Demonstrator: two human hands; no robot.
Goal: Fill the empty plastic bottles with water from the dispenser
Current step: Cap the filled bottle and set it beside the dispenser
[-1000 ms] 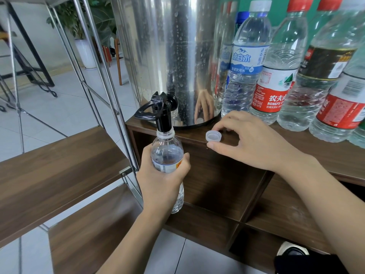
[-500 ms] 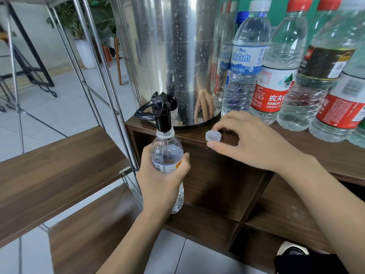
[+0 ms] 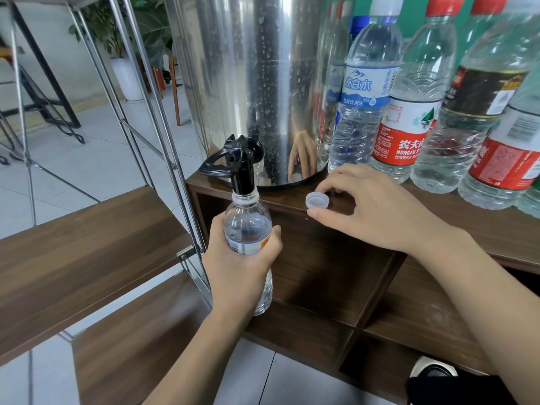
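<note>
A small clear plastic bottle (image 3: 248, 229) is held upright in my left hand (image 3: 239, 264), its open mouth right under the black tap (image 3: 241, 168) of the steel water dispenser (image 3: 248, 83). Some water shows inside the bottle. Its white cap (image 3: 317, 200) lies open side up on the wooden cabinet top (image 3: 482, 229), just right of the tap. My right hand (image 3: 377, 209) rests there with thumb and forefinger curled round the cap.
Several capped bottles with water stand in a row right of the dispenser, among them a blue-labelled one (image 3: 368, 92) and a red-labelled one (image 3: 409, 112). A wooden shelf (image 3: 73, 258) on a metal frame (image 3: 163, 135) stands at the left. Open cabinet compartments lie below.
</note>
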